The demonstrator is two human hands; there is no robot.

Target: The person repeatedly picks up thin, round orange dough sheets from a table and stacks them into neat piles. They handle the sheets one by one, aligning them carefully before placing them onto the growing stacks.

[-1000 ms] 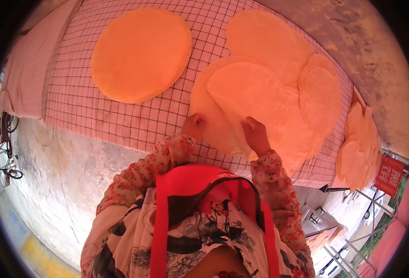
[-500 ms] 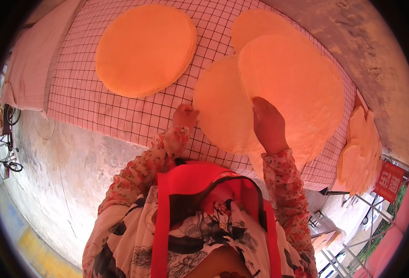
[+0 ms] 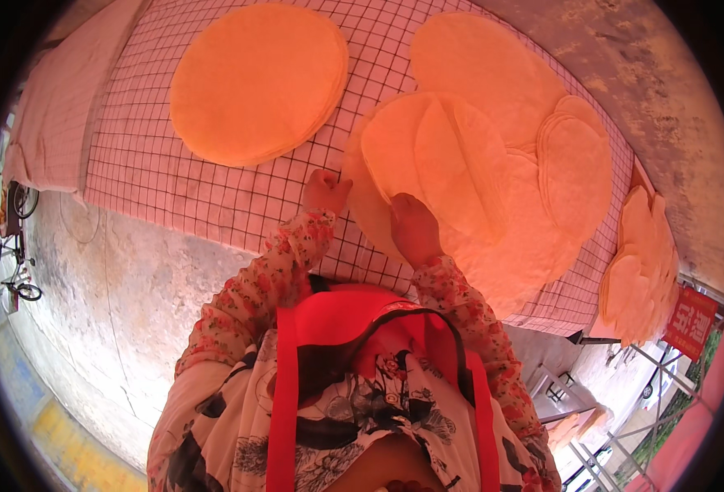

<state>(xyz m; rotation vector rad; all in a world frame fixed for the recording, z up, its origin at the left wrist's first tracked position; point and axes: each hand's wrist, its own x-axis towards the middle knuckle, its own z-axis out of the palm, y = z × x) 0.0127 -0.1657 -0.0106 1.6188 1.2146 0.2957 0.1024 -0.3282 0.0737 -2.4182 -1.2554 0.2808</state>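
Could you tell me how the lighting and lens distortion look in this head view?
Head view: strong warm sunlight tints the wire rack and orange discs pinkish; fisheye bends the grid lines toward the dark rim; right hand and left hand look sharp.

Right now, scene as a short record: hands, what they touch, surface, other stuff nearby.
left hand: fingers curled, at the edge of the near sheet stack
right hand: flat on the sheet stack, under a lifted, folding orange sheet
surface: wire grid rack
separate stack: round orange stack, upper left, apart from both hands
other: overlapping sheets to the right; bicycles at far left
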